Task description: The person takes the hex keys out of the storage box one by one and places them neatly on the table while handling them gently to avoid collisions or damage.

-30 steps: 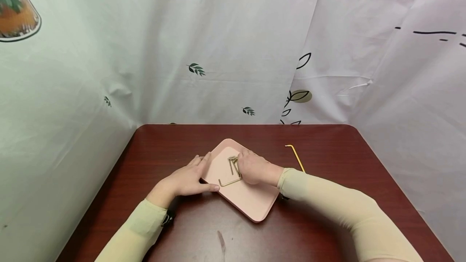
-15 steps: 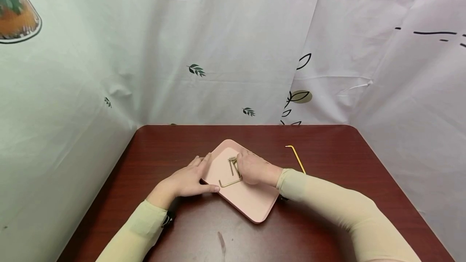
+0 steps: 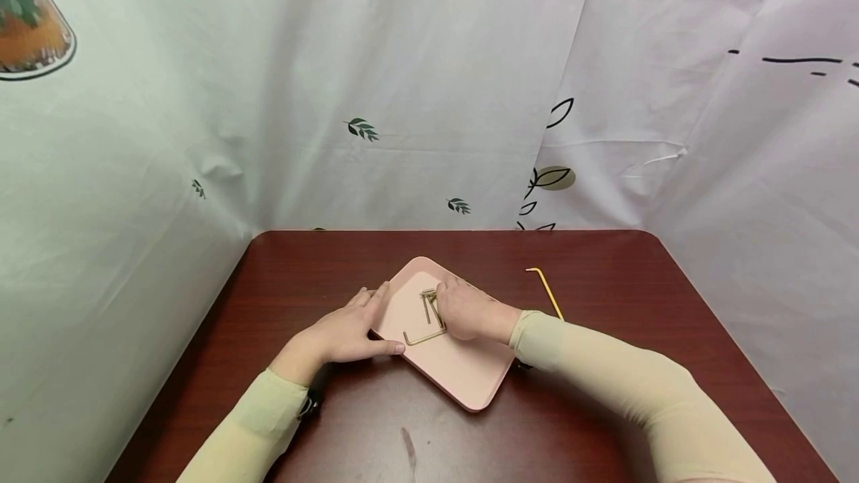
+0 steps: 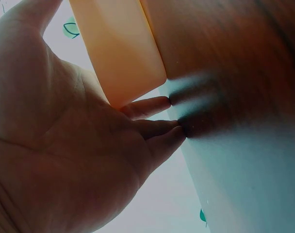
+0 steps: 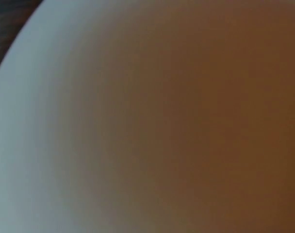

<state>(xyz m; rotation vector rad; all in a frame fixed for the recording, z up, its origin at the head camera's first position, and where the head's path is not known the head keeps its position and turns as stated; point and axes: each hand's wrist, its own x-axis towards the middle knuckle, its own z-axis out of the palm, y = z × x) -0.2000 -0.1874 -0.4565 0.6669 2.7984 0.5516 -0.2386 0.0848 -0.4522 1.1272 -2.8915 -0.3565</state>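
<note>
A shallow pink tray (image 3: 463, 379) lies at an angle on the table. In it are several brass-coloured L-shaped hex keys (image 3: 424, 337), some partly covered by my right hand (image 3: 466, 310). That hand is down inside the tray, knuckles up; its fingertips are hidden, so I cannot tell whether they grip a key. My left hand (image 3: 342, 332) rests at the tray's left corner with fingers extended along the outside and the thumb at the front rim. In the left wrist view, the fingers of the left hand (image 4: 74, 145) reach past the tray's corner (image 4: 133, 77) onto the tabletop.
A yellow L-shaped hex key (image 3: 546, 293) lies on the dark red wooden table (image 3: 322, 263) beyond the right forearm, partly hidden by the sleeve (image 3: 604, 356). White printed cloth (image 3: 429, 95) hangs around the table's back and sides. The right wrist view is a close blur.
</note>
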